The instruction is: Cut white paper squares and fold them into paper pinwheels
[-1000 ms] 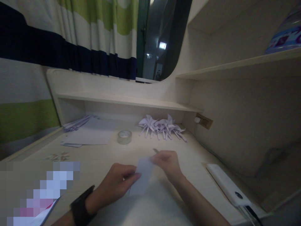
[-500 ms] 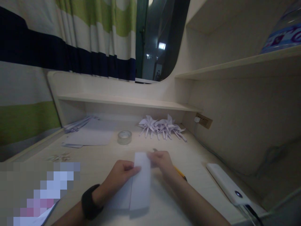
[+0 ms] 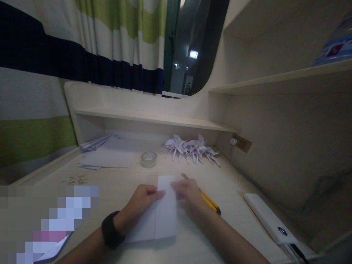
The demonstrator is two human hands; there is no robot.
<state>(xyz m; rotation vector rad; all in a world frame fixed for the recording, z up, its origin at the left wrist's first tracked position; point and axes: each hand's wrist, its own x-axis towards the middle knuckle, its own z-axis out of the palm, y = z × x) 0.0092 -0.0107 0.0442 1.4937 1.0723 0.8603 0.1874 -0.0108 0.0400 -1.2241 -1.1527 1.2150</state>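
Note:
A white sheet of paper, with its right part folded over in a strip, is between my two hands just above the desk. My left hand grips the fold's left edge, thumb on top. At the upper right edge, my right hand pinches the paper between thumb and fingers. Partly under the right hand lies a yellow and black utility knife, its blade tip showing beyond the knuckles. A roll of clear tape sits past the hands.
Several paper pinwheels lie at the back. White sheets are stacked at the back left, near small pale pieces. A white power bank with cables lies on the right. A blurred-out area covers the lower left.
Both hands keep hold of the paper, and its near end has lifted slightly. My view has shifted a little left, and more of the utility knife shows.

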